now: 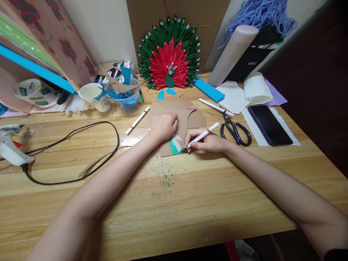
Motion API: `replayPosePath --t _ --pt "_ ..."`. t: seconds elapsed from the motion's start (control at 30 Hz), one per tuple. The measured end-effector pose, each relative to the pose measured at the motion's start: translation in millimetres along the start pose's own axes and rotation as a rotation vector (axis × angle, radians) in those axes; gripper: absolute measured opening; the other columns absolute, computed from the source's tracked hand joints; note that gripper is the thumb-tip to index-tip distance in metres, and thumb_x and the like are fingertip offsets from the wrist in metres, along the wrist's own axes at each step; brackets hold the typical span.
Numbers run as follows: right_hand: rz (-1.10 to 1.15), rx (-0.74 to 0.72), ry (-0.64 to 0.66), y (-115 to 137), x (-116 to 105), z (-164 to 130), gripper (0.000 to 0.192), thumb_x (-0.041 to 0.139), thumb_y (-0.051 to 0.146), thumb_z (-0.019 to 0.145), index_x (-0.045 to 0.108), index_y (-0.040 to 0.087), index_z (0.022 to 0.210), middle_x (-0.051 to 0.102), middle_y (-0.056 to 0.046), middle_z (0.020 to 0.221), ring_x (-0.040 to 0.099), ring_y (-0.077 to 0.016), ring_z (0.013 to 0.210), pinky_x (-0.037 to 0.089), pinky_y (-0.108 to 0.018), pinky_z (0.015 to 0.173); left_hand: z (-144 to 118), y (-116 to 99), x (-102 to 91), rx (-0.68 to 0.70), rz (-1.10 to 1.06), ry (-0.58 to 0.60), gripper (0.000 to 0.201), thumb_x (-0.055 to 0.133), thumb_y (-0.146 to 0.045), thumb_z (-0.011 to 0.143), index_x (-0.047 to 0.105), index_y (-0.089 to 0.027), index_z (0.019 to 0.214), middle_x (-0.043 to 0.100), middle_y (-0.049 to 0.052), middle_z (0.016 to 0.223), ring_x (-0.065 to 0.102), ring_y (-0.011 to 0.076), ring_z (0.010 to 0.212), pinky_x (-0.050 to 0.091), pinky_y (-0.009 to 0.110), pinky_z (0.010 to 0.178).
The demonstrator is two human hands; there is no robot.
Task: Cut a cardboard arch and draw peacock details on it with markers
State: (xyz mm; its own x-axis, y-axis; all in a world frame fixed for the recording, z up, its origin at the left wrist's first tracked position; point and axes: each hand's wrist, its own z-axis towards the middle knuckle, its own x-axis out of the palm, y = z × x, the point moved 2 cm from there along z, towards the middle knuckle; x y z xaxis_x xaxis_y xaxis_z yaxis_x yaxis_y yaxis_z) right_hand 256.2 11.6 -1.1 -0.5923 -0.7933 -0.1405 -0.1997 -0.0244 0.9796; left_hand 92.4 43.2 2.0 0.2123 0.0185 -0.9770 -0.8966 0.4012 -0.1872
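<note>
My right hand (202, 141) is closed round a white marker (204, 134) with an orange-brown band. Its lower end points down at a small white shape coloured partly green (175, 144), on the near part of a brown cardboard piece (182, 112). Just left of that, my left hand (164, 127) rests curled into a fist on the cardboard; whether anything is inside its fingers is hidden. Another white marker (137, 120) with a red band lies left of the cardboard, and a third white pen-like stick (216, 107) lies beyond it to the right.
Black-handled scissors (235, 130) and a phone (270, 125) lie at right. A glue gun (13, 146) with a looping cord occupies the left. Behind stand a paper cup (95, 98), a tub of scraps (126, 98) and a red-and-green peacock craft (170, 58). Green specks dot the wood in front.
</note>
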Motion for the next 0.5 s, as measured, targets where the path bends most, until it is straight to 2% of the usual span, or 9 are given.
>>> replayPosePath --t 0.13,0.5 --pt "-0.024 -0.002 0.012 0.1 0.0 0.1 0.005 0.059 0.016 0.076 0.06 0.015 0.08 0.066 -0.002 0.072 0.063 -0.0119 0.066 0.051 -0.024 0.062 -0.3 -1.0 -1.5 -0.021 -0.009 0.022 0.03 0.033 -0.021 0.087 0.062 -0.018 0.085 0.068 0.009 0.091 0.061 0.0223 0.082 0.036 0.03 0.062" --pt "0.021 0.014 -0.133 0.5 -0.6 2.3 0.002 0.059 0.016 0.071 0.058 0.015 0.073 0.062 0.0 0.063 0.058 -0.0103 0.055 0.045 -0.021 0.049 0.1 -1.4 -1.3 -0.023 -0.023 0.02 0.03 0.032 -0.021 0.086 0.062 -0.018 0.085 0.068 0.01 0.092 0.061 0.0224 0.083 0.037 0.03 0.063"
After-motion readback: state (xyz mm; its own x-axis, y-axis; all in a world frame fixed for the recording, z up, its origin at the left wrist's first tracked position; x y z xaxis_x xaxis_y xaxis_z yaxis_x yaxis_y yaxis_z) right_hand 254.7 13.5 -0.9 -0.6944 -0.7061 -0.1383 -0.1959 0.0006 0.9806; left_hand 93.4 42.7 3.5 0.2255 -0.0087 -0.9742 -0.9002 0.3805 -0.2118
